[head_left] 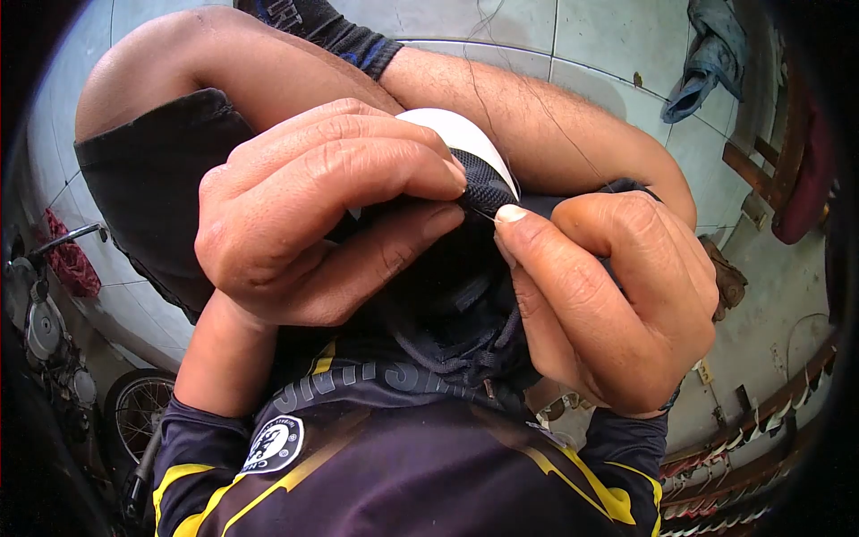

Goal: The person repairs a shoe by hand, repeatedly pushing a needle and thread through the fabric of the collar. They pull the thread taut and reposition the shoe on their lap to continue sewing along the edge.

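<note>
A piece of black woven fabric [483,183] with a white curved part [447,131] lies above my lap. Thumb and fingers of my left hand [331,210] pinch the fabric's edge from the left. Close to its right side, my right hand [608,286] has thumb and forefinger pressed together on a thin needle [483,216], whose other end meets the fabric near my left fingertips. Dark thread [546,107] loops loosely over the bare leg above. The rest of the piece is hidden behind my left hand.
My crossed legs [537,125] rest on a tiled floor [608,36]. A blue-grey cloth [711,58] lies at the upper right. Wooden racks [761,421] with several items stand at the lower right. A motorcycle wheel [143,412] is at the lower left, by a red cloth [73,259].
</note>
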The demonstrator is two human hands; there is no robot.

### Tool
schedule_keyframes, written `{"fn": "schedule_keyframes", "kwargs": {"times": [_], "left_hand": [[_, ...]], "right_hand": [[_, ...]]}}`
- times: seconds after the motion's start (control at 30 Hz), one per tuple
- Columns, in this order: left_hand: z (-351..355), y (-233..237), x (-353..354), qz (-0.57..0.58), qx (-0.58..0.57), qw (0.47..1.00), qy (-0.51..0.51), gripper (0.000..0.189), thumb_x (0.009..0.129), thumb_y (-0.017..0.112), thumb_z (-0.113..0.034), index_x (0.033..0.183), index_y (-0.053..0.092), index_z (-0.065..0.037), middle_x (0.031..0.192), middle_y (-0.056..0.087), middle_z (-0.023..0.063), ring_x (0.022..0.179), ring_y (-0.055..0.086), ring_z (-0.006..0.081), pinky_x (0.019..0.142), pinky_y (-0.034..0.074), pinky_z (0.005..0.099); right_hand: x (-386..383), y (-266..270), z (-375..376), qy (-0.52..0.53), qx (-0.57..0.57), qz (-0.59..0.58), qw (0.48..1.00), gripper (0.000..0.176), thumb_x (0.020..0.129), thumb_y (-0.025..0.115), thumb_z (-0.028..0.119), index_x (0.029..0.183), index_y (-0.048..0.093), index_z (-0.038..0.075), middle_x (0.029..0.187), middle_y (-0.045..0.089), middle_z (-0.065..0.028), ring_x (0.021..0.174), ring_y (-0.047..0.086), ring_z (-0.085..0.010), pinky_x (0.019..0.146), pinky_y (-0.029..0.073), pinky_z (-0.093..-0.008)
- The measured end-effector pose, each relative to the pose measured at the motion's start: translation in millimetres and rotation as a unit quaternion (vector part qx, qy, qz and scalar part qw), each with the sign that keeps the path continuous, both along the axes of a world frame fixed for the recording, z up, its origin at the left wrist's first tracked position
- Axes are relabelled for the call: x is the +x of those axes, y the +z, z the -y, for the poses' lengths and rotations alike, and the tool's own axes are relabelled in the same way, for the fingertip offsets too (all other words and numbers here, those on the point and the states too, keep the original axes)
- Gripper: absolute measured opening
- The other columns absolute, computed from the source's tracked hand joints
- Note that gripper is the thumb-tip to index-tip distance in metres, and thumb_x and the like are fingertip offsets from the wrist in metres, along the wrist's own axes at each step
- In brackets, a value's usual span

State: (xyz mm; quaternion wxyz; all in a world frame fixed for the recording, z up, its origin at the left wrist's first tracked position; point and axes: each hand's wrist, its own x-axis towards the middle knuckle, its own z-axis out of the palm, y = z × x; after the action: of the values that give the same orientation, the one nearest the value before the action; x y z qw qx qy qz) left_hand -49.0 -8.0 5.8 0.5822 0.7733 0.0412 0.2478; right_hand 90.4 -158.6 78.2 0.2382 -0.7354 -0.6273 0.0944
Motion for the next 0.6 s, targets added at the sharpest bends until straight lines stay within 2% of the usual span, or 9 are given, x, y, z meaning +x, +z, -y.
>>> {"fn": "schedule_keyframes", "kwargs": {"times": [0.1, 0.2, 0.4, 0.43, 0.53, 0.6], "left_hand": [[-2.0, -1.6, -0.2, -0.001, -0.002, 1.0, -0.004, 0.027, 0.07, 0.079, 0.01, 0.095, 0.069, 0.006, 0.086, 0.072, 0.0177, 0.081, 0.072, 0.0278, 0.075, 0.056, 0.0367], [-2.9, -0.3, -0.8, -0.011, -0.005, 1.0, -0.007, 0.026, 0.071, 0.077, 0.01, 0.096, 0.069, 0.006, 0.086, 0.072, 0.0173, 0.081, 0.072, 0.0275, 0.076, 0.056, 0.0359], [-0.9, 1.9, -3.8, -0.049, -0.056, 0.997, 0.001, 0.023, 0.073, 0.073, 0.011, 0.096, 0.069, 0.008, 0.088, 0.072, 0.018, 0.083, 0.071, 0.0271, 0.078, 0.055, 0.0348], [-1.1, 2.8, -4.2, -0.062, -0.07, 0.996, -0.002, 0.023, 0.074, 0.073, 0.011, 0.096, 0.069, 0.008, 0.088, 0.072, 0.0182, 0.084, 0.071, 0.0269, 0.079, 0.055, 0.0346], [-1.0, 3.2, -4.6, -0.069, -0.073, 0.995, 0.003, 0.022, 0.075, 0.072, 0.011, 0.097, 0.069, 0.009, 0.09, 0.072, 0.0189, 0.086, 0.071, 0.0268, 0.081, 0.055, 0.0347], [-0.8, 3.9, -5.7, -0.079, -0.082, 0.994, 0.001, 0.022, 0.076, 0.072, 0.012, 0.098, 0.068, 0.01, 0.091, 0.072, 0.0191, 0.087, 0.071, 0.0267, 0.081, 0.055, 0.0347]], "right_hand": [[4.4, -8.3, 9.9, -0.024, 0.105, -0.039, 0.993, 0.03, 0.059, 0.084, -0.002, 0.089, 0.077, 0.0, 0.069, 0.058, -0.0069, 0.057, 0.058, -0.0178, 0.049, 0.042, -0.0269], [9.5, 3.9, 13.0, -0.01, 0.008, -0.065, 0.998, 0.029, 0.06, 0.082, -0.005, 0.088, 0.076, 0.001, 0.069, 0.059, -0.0072, 0.057, 0.058, -0.0175, 0.05, 0.043, -0.0271], [10.0, -0.2, 17.7, -0.059, 0.001, -0.132, 0.99, 0.025, 0.066, 0.079, -0.008, 0.09, 0.075, 0.0, 0.073, 0.065, -0.0096, 0.063, 0.062, -0.0167, 0.055, 0.045, -0.0244], [8.4, -5.2, 15.8, -0.09, 0.041, -0.19, 0.977, 0.022, 0.069, 0.079, -0.008, 0.09, 0.074, -0.001, 0.076, 0.067, -0.0095, 0.066, 0.062, -0.0159, 0.058, 0.045, -0.0234], [7.3, -13.4, 15.1, -0.117, 0.09, -0.248, 0.957, 0.019, 0.074, 0.08, -0.008, 0.092, 0.074, -0.003, 0.084, 0.07, -0.0091, 0.073, 0.062, -0.0135, 0.063, 0.044, -0.0212], [6.7, -12.3, 15.3, -0.117, 0.045, -0.255, 0.959, 0.021, 0.074, 0.082, -0.008, 0.092, 0.075, -0.003, 0.085, 0.07, -0.0093, 0.072, 0.061, -0.0131, 0.063, 0.044, -0.0212]]}}
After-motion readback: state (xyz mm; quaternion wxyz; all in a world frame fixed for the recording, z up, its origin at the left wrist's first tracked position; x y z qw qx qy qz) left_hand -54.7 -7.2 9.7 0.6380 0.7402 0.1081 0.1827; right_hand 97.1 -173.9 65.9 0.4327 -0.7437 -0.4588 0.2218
